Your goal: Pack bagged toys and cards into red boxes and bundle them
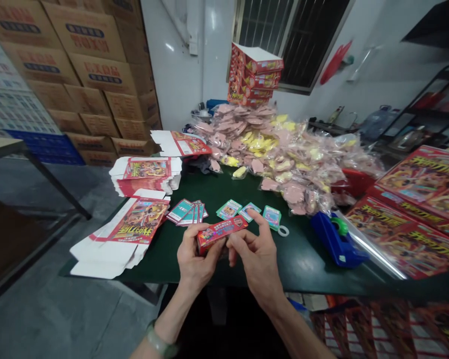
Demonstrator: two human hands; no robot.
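At the near edge of the green table top (pixel 209 192), head view: both hands raised just above the surface, close together.
Carton: small red printed carton (pixel 221 234), off the table between the hands, long axis across the body, right end higher.
Left hand (pixel 196 257): curled closed around the carton's left end, with the fingers wrapped over it, and clearly has hold.
Right hand (pixel 256 263): partly open, thumb side against the carton's right end, index finger raised past it; cannot tell how firm the hold is.
Nearer hand: left, with more of the carton inside its curl.
Wrist: pale green wristband (pixel 160 346) on the left arm.
Ahead of hands: fan of teal printed cards (pixel 187 212), left; separate printed cards (pixel 249 211) in a loose row, right; small clear ring (pixel 283 231) just past them.
Left of hands: flat carton blank (pixel 123 234), more carton blanks (pixel 145 174) behind it.
Right of hands: blue tape dispenser (pixel 338 239), large red printed boxes (pixel 415 209) beyond.
Back: heap of pink and yellow items in clear bags (pixel 269 149), brown cardboard cartons (pixel 86 85) stacked by the wall.
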